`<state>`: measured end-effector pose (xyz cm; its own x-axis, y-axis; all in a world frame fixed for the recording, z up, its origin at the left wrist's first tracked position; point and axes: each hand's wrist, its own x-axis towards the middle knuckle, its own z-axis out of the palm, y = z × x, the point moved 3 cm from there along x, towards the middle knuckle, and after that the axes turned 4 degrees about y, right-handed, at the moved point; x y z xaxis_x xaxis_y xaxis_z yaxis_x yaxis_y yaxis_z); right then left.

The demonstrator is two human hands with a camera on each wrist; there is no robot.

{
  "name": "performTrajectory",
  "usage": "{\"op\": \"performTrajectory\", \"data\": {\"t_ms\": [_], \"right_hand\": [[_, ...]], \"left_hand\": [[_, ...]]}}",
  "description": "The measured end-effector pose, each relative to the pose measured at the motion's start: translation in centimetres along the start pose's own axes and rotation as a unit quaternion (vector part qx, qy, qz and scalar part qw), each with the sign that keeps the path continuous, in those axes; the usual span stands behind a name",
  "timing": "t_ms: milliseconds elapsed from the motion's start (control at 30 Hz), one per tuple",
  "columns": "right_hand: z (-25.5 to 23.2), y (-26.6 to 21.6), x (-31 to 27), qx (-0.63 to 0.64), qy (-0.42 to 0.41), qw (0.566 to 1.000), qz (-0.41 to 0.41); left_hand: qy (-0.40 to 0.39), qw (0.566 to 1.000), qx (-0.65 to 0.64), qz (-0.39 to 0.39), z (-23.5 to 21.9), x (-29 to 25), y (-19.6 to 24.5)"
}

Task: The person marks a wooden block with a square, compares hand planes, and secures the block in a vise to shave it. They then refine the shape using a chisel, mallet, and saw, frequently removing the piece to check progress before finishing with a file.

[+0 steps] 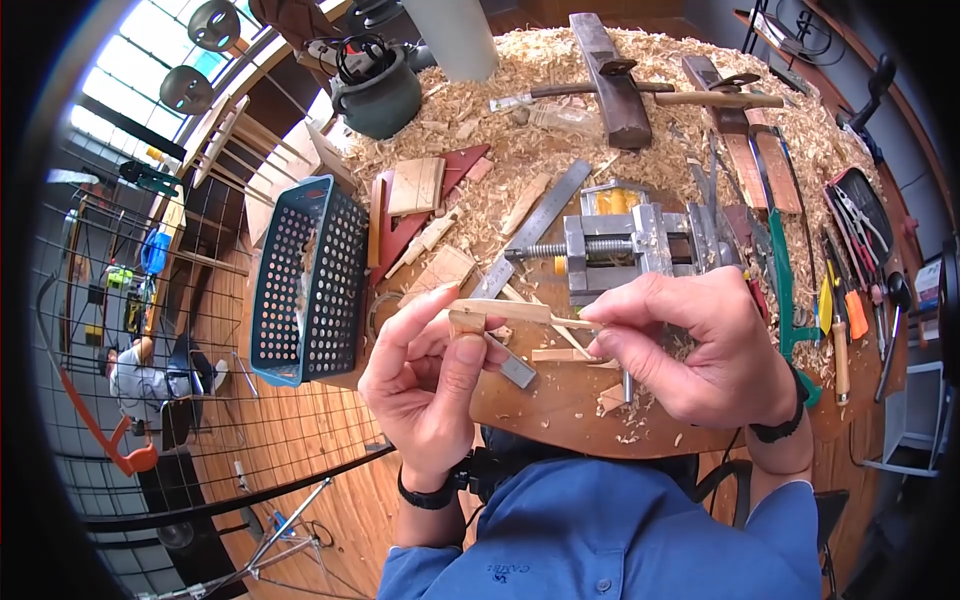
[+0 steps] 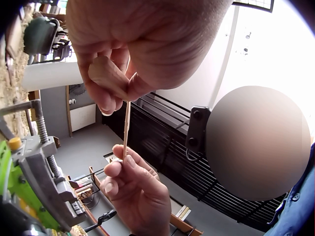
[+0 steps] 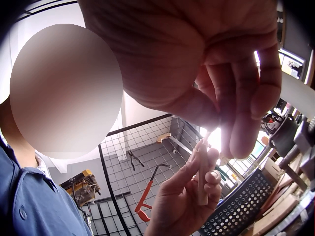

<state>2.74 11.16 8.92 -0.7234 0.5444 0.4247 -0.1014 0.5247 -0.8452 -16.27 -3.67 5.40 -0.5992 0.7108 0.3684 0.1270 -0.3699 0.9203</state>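
Observation:
In the head view a small carved piece of pale wood (image 1: 515,311), with a thick body and a thin tail, spans both hands above the bench's front edge. My left hand (image 1: 425,385) pinches the thick end between thumb and fingers. At the other end, my right hand (image 1: 695,345) pinches the thin tail between thumb and index finger. The left wrist view shows the slim tail (image 2: 127,128) stretching between the two hands. Part of the thick body (image 3: 202,179) shows against the left fingers in the right wrist view.
Behind the hands stands a metal vise (image 1: 650,240). A perforated blue basket (image 1: 345,290) sits at the bench's left edge. A steel ruler (image 1: 550,205), wood offcuts and a wooden hand plane (image 1: 610,85) lie among shavings. Pliers (image 1: 860,215) and a green-framed tool (image 1: 780,270) lie right.

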Motion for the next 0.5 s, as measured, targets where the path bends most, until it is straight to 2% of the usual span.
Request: {"op": "performTrajectory", "data": {"t_ms": [500], "right_hand": [[-0.04, -0.11, 0.16, -0.006, 0.001, 1.000, -0.015]], "left_hand": [[-0.003, 1.000, -0.017, 0.007, -0.12, -0.14, -0.36]]}}
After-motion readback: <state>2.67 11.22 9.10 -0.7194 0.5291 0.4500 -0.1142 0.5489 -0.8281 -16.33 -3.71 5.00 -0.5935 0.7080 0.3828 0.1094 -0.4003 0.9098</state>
